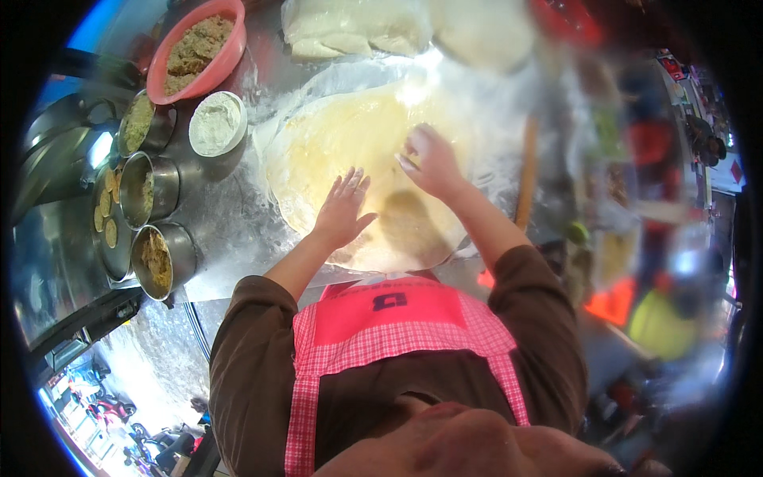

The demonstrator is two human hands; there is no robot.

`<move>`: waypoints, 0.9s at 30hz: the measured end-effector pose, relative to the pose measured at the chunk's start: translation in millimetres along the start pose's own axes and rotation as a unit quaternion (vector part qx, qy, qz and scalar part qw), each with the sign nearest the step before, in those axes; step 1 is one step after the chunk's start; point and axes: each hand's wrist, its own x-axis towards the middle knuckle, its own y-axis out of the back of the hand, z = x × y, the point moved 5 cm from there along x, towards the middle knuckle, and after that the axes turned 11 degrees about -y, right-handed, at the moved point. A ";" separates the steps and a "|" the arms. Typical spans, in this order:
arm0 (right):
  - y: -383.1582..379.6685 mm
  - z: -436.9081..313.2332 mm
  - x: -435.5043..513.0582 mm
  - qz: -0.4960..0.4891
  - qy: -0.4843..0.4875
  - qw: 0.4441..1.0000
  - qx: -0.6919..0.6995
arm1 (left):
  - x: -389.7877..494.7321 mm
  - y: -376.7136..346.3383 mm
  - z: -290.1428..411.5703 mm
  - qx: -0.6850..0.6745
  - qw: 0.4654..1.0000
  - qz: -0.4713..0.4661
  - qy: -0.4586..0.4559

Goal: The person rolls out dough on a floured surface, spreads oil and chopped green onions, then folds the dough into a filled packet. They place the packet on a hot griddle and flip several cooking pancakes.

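A wide sheet of pale yellow dough (334, 128) lies flat on the floured metal worktop (223, 203) before me. Its surface looks shiny, as if oiled. My left hand (346, 208) is palm down at the dough's left front part, its fingers slightly spread and whitened at the tips. Over the middle right of the sheet is my right hand (432, 161), blurred, with the fingers curled inward. Whether it holds anything is hidden. A wooden rolling pin (527, 173) lies to the right of the dough.
At left stand a white bowl of flour (216, 124), a pink basin of filling (199, 53) and several metal pots, one with brown filling (156, 262). Small flat rounds (106, 203) sit on a tray. More dough (357, 27) lies at the back.
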 end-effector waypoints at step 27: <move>-66.6 30.1 -33.9 -0.111 0.103 0.967 -0.203 | -97.6 -4.0 -9.7 -0.078 0.960 0.230 0.137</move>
